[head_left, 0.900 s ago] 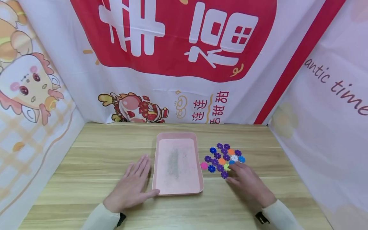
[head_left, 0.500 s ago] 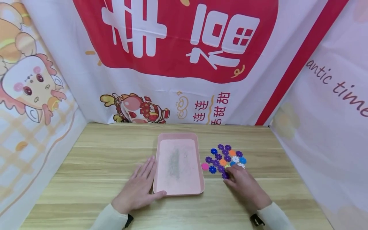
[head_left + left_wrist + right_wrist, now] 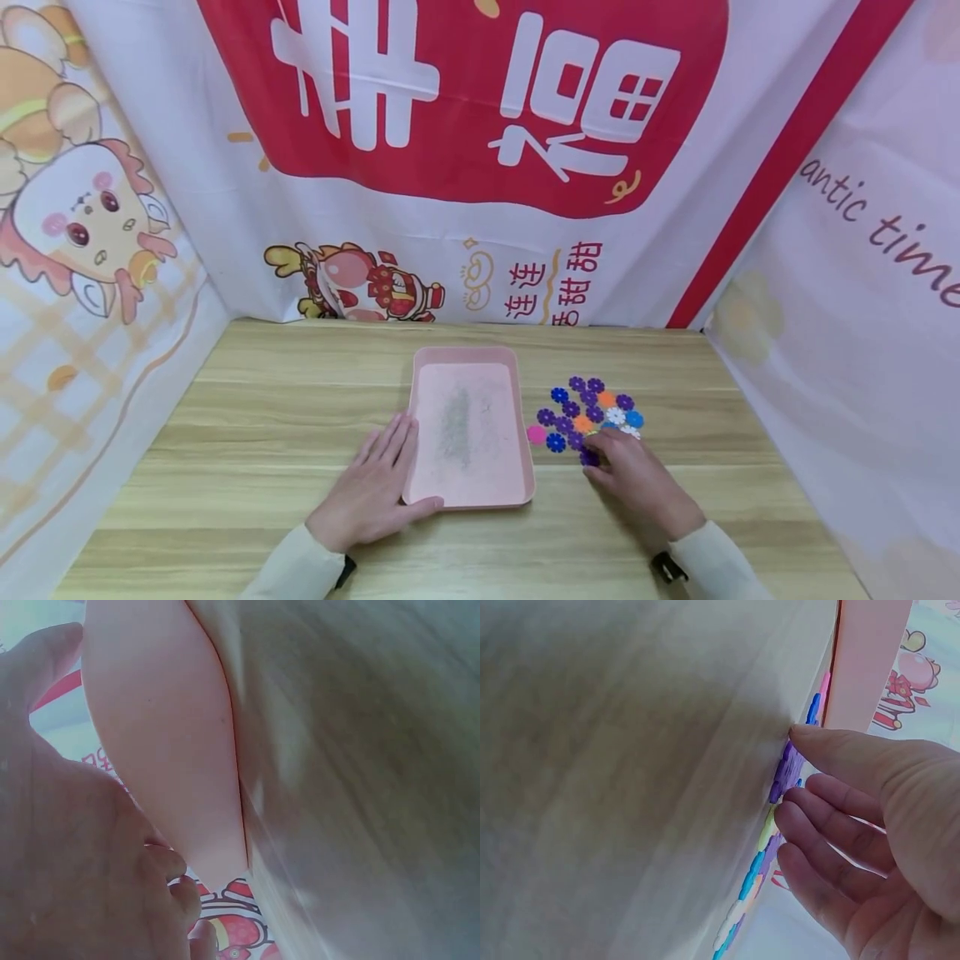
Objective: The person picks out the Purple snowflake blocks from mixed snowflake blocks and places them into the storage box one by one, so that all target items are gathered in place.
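Head view: the left hand (image 3: pixel 372 493) has slid against the pink tray (image 3: pixel 468 487) in the middle of the desk (image 3: pixel 300 375), fingers straight along its left wall, probably steadying it. The right hand (image 3: pixel 641 482) has settled over flower-shaped discs (image 3: pixel 563 423) nearer the desk's right edge, fingers bent about a purple disc (image 3: pixel 589 458); whether they pinch it, I cannot tell. Back cloth (image 3: pixel 652 250) reads "福", "连连", "甜甜"; right-hand cloth (image 3: pixel 847 333), "antic time".

Pink tray (image 3: pixel 491 462), multicoloured notched discs (image 3: pixel 594 413) beside it
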`<state>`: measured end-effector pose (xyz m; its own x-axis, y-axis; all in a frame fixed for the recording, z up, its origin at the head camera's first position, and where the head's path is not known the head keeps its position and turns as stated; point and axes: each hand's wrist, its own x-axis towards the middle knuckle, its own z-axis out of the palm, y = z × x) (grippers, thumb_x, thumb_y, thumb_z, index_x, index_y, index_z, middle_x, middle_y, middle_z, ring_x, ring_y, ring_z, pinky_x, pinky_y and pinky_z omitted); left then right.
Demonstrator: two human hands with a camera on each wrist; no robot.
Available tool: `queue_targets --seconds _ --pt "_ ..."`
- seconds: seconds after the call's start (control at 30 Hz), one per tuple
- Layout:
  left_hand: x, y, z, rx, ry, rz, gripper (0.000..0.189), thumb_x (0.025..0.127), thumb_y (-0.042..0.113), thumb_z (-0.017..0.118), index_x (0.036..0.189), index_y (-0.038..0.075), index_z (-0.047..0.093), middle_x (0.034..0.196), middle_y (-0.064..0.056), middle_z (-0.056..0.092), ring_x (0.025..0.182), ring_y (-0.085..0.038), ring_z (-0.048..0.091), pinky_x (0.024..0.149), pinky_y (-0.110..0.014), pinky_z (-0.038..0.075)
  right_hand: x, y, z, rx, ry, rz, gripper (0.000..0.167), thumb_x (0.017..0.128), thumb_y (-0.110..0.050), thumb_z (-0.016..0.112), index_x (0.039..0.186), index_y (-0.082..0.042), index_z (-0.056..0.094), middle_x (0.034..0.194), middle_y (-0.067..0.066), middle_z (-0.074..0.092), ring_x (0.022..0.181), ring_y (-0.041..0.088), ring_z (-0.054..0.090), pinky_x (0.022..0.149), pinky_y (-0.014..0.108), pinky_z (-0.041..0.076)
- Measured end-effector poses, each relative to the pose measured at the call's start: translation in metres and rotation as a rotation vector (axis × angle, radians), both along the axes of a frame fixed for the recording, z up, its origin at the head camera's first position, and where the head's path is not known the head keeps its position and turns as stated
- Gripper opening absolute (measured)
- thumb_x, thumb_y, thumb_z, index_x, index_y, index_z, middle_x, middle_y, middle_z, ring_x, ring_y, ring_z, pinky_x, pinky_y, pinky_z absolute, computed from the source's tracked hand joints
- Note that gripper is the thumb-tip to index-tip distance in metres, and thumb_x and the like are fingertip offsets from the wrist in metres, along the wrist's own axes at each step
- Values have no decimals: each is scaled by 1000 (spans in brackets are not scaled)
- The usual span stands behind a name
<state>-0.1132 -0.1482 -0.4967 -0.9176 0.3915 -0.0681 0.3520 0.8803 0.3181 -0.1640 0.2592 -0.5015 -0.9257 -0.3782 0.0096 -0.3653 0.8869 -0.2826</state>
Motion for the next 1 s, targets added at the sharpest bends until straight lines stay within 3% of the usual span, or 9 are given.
queue_targets --seconds 0.17,0.37,0.53,0.77,1.0 --pt "0 0 3 -10 -14 -3 112 96 77 52 167 -2 18 178 -19 11 166 -37 11 134 -60 16 -4 -1 2 -36 -37 19 30 85 -16 88 113 -9 77 102 2 76 93 15 72 85 35 66" --pt "1 -1 5 -28 -24 -14 112 96 78 52 167 -2 17 178 -20 10 166 -37 10 135 -59 16 -10 -1 5 -110 -162 -44 25 85 -11 87 108 -11 76 98 -2 75 90 10 69 83 30 64" --pt "1 -1 6 -31 -28 -19 112 96 78 51 167 -2 17 178 -20 10 166 -37 10 135 -59 16 -15 2 9 -143 -210 -13 25 85 -8 88 106 -8 75 95 -2 73 85 9 67 77 24 62" --pt "2 0 9 -14 -12 -32 112 97 75 54 166 -5 18 177 -23 12 166 -40 13 134 -60 18 -22 5 12 -117 -201 42 18 83 -11 89 97 -14 77 88 -5 71 78 5 62 69 19 57" --pt "1 -1 10 -18 -20 -27 112 97 76 53 166 -5 18 177 -23 12 166 -40 13 134 -60 18 -31 7 15 -97 -134 196 13 86 -10 87 86 -15 76 81 -8 71 74 0 60 65 18 56"
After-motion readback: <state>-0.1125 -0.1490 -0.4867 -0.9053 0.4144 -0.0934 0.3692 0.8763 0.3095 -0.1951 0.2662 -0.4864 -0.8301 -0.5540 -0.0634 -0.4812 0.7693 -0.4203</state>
